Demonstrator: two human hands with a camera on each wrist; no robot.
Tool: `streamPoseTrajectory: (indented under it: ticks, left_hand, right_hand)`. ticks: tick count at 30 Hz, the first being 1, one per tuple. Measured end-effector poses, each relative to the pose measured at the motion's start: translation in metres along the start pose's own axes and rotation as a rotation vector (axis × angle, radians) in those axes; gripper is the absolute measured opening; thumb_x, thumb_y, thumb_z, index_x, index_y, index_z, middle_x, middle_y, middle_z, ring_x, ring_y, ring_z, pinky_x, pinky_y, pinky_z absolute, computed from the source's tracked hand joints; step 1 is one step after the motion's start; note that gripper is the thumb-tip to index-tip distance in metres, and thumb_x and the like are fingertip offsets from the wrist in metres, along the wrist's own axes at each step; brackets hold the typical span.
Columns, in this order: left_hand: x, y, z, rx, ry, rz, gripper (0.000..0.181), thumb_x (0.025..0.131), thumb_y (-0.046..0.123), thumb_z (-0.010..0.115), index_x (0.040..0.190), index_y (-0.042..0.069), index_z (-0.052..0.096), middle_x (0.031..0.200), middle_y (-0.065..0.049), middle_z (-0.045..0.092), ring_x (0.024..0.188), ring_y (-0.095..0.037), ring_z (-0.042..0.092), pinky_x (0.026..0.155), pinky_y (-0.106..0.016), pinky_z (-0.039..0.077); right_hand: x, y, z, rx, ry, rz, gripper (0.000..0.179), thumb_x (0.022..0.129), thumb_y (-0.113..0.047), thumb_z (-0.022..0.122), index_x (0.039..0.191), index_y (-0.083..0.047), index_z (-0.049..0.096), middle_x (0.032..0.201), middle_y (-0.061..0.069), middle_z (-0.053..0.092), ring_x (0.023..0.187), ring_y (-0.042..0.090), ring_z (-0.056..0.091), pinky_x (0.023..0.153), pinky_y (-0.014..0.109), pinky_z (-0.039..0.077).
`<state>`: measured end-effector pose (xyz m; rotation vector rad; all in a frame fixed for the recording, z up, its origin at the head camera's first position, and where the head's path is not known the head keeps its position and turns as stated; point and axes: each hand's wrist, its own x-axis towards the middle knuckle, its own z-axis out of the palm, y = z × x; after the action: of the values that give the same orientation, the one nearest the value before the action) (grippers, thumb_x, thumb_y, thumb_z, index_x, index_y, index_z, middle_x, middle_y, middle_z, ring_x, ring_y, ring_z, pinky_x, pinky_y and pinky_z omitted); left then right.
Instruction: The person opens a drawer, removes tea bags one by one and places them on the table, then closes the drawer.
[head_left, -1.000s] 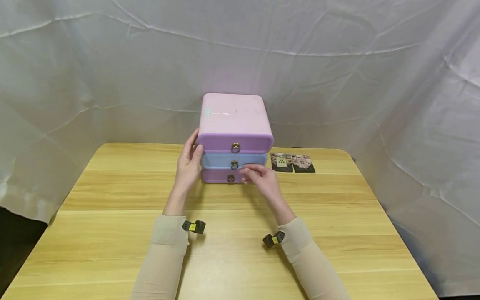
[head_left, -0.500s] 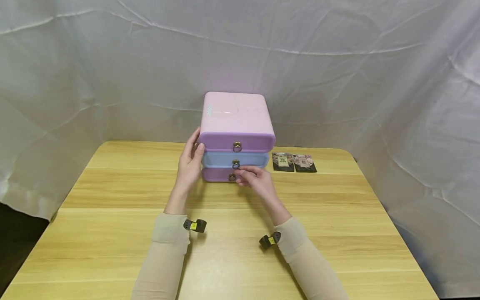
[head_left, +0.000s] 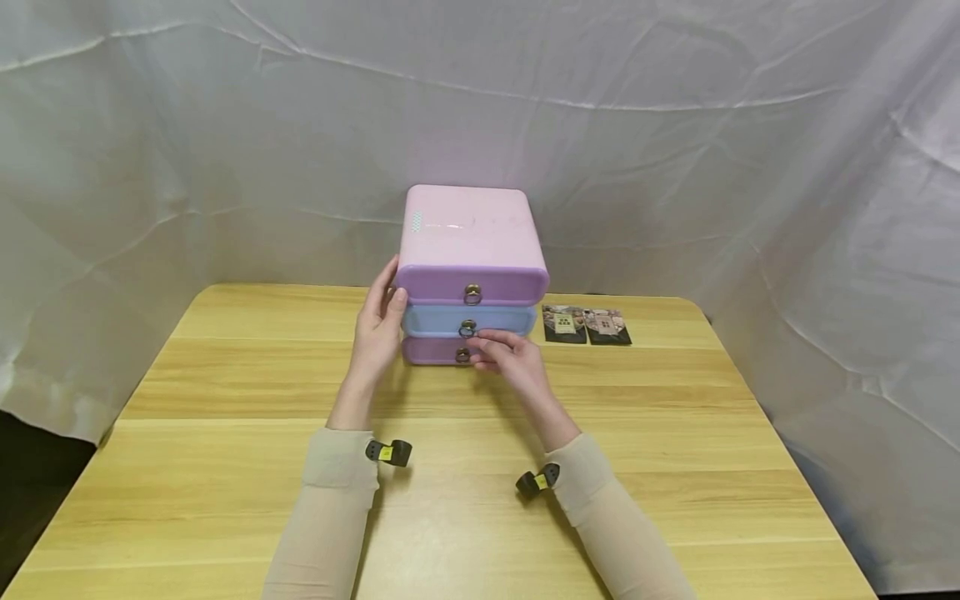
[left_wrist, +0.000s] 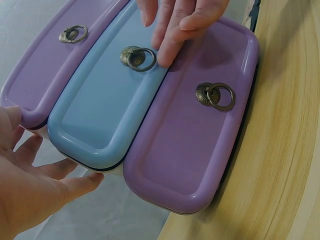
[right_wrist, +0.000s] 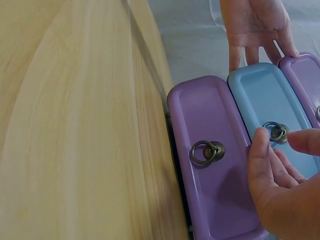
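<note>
A small three-drawer cabinet [head_left: 472, 229] with a pale pink top stands at the back of the table. Its top drawer [head_left: 431, 286] and bottom drawer [left_wrist: 175, 145] are purple, and the middle drawer [left_wrist: 95, 110] is light blue; each has a bronze ring pull. My left hand [head_left: 377, 337] steadies the cabinet's left side, its thumb at the top drawer's front corner and its fingers spread along the side. My right hand [head_left: 517, 362] is at the blue drawer's ring pull [right_wrist: 279, 133]. One fingertip lies right at the ring, with the thumb apart from it.
Two dark printed packets [head_left: 585, 325] lie side by side on the wooden table [head_left: 465, 500], right of the cabinet. A grey-white cloth [head_left: 472, 100] hangs close behind and along the sides. Each sleeve cuff carries a black wrist camera [head_left: 388, 453].
My right hand has shifted a little left, bringing its fingertips from the blue drawer's right part to the ring pull. The left hand stays at the cabinet's side, and the drawers have not moved.
</note>
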<state>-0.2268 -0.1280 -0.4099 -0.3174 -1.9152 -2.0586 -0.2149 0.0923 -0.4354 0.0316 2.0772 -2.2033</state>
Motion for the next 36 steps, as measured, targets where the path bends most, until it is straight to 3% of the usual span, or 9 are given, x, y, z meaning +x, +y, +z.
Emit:
streamPoseTrajectory:
  ticks: [10,24,36]
  left_hand:
    - [-0.001,0.001,-0.001,-0.001,0.002,-0.004,0.051,0.111,0.016,0.047,0.162,0.016,0.038,0.165,-0.005,0.039,0.150,-0.021,0.040,0.124,-0.032,0.035]
    - [-0.003,0.001,0.001,-0.010,-0.004,-0.025,0.052,0.111,0.018,0.048,0.162,0.019,0.038,0.165,-0.003,0.039,0.149,-0.020,0.041,0.124,-0.033,0.035]
    - [-0.001,0.000,-0.001,-0.021,0.001,-0.013,0.051,0.111,0.016,0.048,0.162,0.016,0.038,0.165,-0.005,0.040,0.150,-0.022,0.040,0.124,-0.034,0.035]
  right_hand:
    - [0.002,0.002,0.004,-0.002,-0.011,-0.035,0.027,0.099,-0.006,0.068,0.122,0.008,0.069,0.111,0.023,0.076,0.083,0.016,0.074,0.078,0.028,0.065]
    - [0.004,0.001,0.011,-0.104,0.033,-0.118,0.022,0.095,-0.005,0.073,0.113,0.009,0.073,0.101,0.022,0.077,0.074,0.017,0.073,0.070,0.027,0.065]
    - [0.003,0.001,0.008,-0.105,0.039,-0.111,0.019,0.094,-0.001,0.074,0.111,0.008,0.074,0.099,0.022,0.077,0.071,0.017,0.072,0.067,0.026,0.064]
